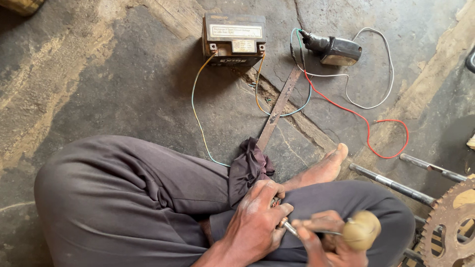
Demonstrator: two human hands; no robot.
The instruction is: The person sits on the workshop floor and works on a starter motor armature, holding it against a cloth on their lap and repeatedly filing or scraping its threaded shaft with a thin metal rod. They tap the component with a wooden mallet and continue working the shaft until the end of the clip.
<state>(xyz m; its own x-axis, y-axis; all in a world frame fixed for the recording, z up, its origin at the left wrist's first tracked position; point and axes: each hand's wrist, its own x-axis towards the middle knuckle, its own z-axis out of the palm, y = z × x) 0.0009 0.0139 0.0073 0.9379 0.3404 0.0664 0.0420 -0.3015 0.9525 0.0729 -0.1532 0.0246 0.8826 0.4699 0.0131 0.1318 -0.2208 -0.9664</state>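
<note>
I sit cross-legged on a stained concrete floor. My left hand point(260, 220) is closed around a small metal part point(283, 222) held over my lap. My right hand point(324, 242) grips a screwdriver point(358, 230) with a round tan wooden handle; its shaft tip meets the small part. A dark rag point(249, 165) lies on my knee just above my left hand, draped over the near end of a flat rusty metal strip point(279, 106).
A small black battery point(233, 39) stands at the far side with yellow and teal wires point(197, 113) running toward me. A black lamp-like unit point(334, 49) with white, red and teal wires lies right of it. Steel rods point(391, 184) and a rusty sprocket point(452, 222) lie at the right.
</note>
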